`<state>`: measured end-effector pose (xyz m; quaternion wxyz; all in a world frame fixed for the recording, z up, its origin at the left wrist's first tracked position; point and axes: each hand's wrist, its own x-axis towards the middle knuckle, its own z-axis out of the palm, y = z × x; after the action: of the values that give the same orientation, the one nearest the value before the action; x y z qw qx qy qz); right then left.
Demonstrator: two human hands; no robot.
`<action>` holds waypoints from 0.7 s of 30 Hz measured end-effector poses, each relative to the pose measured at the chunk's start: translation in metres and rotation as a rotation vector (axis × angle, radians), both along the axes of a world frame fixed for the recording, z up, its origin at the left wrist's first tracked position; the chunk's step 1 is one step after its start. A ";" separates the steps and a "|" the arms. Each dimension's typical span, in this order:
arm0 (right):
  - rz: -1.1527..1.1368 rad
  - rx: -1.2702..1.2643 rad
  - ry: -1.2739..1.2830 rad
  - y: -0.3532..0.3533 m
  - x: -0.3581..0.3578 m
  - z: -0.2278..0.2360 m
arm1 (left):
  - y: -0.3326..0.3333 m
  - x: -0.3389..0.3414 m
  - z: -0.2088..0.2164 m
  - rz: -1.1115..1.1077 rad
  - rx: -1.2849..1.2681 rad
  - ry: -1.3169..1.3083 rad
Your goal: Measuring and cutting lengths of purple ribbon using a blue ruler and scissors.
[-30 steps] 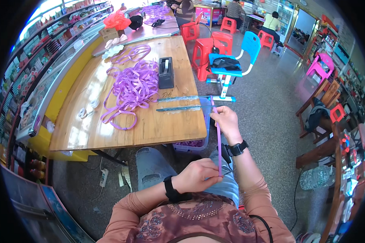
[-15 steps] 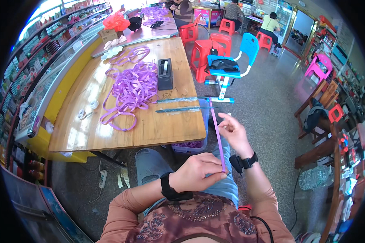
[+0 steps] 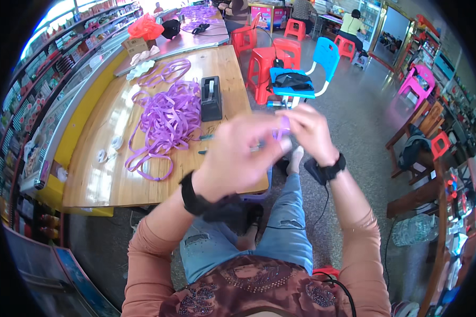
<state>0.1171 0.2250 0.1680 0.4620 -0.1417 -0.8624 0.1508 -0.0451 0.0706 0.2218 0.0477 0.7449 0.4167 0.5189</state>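
Both hands are raised together off the table's near right corner. My left hand (image 3: 240,153) is smeared by motion, its fingers closed on a purple ribbon (image 3: 284,126). My right hand (image 3: 313,132) meets it from the right, fingers curled in on the same ribbon; the exact grip is blurred. Behind my left hand, two thin dark rods taped to the table are mostly hidden, only their left ends showing. A large tangle of purple ribbon (image 3: 169,116) lies on the wooden table (image 3: 90,179), left of the hands.
Beyond my hands a black tape dispenser (image 3: 211,100) stands on the table. White rolls (image 3: 116,142) lie at its left. A blue chair (image 3: 296,82) with a black bag and red stools (image 3: 260,74) stand ahead. Shelves line the left. Other people sit at the back.
Both hands have risen and moved forward; the left went from my lap up to the right hand. The ribbon strand, stretched from a rod toward my lap before, now shows only short between my fingers.
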 end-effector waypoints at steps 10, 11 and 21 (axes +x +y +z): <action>0.136 -0.368 -0.117 0.117 -0.053 -0.064 | 0.097 -0.043 -0.035 0.195 -0.144 0.015; 0.139 -0.375 -0.119 0.117 -0.053 -0.066 | 0.103 -0.045 -0.044 0.199 -0.151 0.014; 0.033 -0.681 -0.247 0.115 -0.047 -0.088 | 0.142 -0.040 -0.105 0.059 -0.231 0.249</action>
<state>0.0706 0.3398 0.0800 0.2780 -0.2909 -0.8142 0.4185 -0.0853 0.2126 0.1165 0.0657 0.7803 0.4981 0.3724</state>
